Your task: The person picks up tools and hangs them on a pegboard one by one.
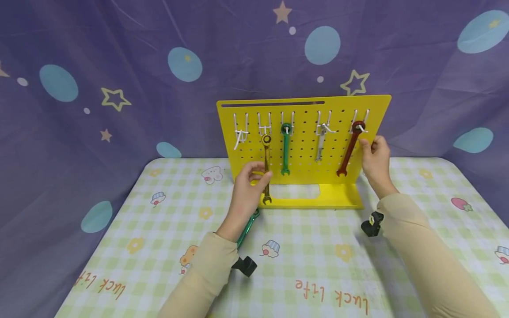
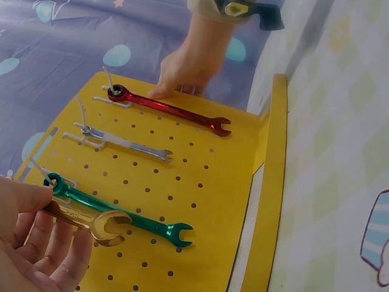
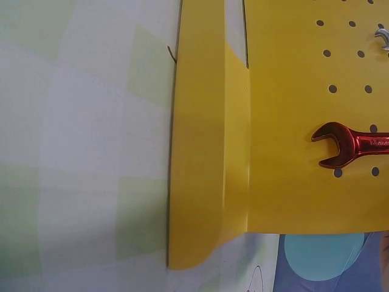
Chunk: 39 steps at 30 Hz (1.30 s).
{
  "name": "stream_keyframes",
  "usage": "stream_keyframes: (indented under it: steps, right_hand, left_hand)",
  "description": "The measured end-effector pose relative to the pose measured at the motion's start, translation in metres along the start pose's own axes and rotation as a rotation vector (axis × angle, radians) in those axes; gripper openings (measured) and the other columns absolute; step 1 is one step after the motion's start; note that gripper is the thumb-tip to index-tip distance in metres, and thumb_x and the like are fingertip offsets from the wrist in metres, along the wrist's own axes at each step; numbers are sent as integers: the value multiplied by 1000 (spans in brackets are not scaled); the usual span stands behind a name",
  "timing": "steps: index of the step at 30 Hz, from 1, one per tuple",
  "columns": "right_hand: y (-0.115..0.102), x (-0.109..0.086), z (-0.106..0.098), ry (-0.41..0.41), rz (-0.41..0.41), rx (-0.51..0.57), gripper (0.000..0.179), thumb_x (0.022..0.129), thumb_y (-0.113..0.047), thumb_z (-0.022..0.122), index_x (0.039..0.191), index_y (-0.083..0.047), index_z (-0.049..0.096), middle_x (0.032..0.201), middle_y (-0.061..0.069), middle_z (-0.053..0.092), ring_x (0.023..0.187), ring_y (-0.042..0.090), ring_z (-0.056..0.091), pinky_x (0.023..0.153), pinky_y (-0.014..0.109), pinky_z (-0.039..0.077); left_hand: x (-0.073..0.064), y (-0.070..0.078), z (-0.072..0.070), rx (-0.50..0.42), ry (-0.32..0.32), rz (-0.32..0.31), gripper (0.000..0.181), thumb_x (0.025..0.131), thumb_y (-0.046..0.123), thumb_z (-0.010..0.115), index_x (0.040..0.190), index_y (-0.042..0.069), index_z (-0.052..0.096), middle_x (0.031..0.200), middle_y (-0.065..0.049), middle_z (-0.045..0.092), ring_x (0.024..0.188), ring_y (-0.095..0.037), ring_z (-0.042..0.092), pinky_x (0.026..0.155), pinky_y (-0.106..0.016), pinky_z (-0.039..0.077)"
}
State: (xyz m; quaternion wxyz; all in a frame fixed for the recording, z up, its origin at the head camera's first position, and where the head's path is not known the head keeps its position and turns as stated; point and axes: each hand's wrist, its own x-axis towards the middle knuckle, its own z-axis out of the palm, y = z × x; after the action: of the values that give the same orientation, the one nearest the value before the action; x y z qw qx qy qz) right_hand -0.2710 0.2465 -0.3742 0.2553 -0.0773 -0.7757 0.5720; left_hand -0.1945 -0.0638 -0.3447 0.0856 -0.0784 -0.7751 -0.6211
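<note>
A yellow pegboard (image 1: 302, 110) stands upright on the table. From its white hooks hang a gold wrench (image 1: 266, 152), a green wrench (image 1: 285, 150), a silver wrench (image 1: 320, 145) and a red wrench (image 1: 350, 152). My left hand (image 1: 261, 177) pinches the gold wrench's lower shaft; in the left wrist view my left hand (image 2: 64, 213) holds the gold wrench (image 2: 103, 224) over the green wrench (image 2: 140, 222). My right hand (image 1: 367, 148) grips the board's right edge, thumb on the front beside the red wrench's ring end. The right wrist view shows only the red wrench's open end (image 3: 343, 143).
A second green wrench (image 1: 249, 224) lies on the checked tablecloth (image 1: 310, 265), partly under my left wrist. The leftmost hook (image 1: 240, 132) carries nothing. A purple star-patterned curtain (image 1: 119, 66) closes off the back. The board's base tray (image 1: 318, 201) juts forward.
</note>
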Motion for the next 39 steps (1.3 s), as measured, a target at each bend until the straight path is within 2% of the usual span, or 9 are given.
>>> stream_keyframes:
  steps: [5,8,18,25,32,39]
  right_hand:
    - [0,1,0,-1,-6,-5,17,101,-27,48,100,-10,49,94,-9,53,79,4,50,70,19,41]
    - [0,2,1,3,-6,10,17,101,-27,49,100,-9,49,93,-11,53,80,3,50,71,18,41]
    - [1,4,3,10,-13,17,21,100,-26,50,103,-5,51,92,-9,54,79,2,50,69,16,41]
    - [-1,2,3,7,-25,1,24,100,-28,49,102,-5,50,93,-7,54,77,4,49,68,16,41]
    - [-2,-1,1,3,1,-20,22,101,-29,48,102,-7,49,95,-6,54,80,3,50,71,18,41]
    - [0,-1,1,12,-15,-9,24,101,-28,49,100,-4,49,91,-5,53,75,6,48,66,16,40]
  left_hand:
    - [10,-2,3,-8,24,-14,28,96,12,67,121,3,59,113,-9,61,98,-25,59,78,-33,52]
    - [16,-4,5,-19,29,-16,27,96,12,67,120,3,59,112,-9,61,97,-24,59,77,-31,52]
    - [32,-9,6,-53,0,17,29,96,9,66,121,0,57,115,-13,60,101,-27,61,78,-32,56]
    - [40,-10,8,-65,16,-5,28,95,10,68,119,1,58,114,-12,61,98,-25,61,76,-32,57]
    - [45,-13,11,-65,33,-14,27,95,8,68,119,1,59,113,-12,61,97,-26,61,75,-33,56]
    - [50,-18,13,-62,35,-34,28,95,8,67,121,0,57,113,-13,61,97,-25,60,75,-33,57]
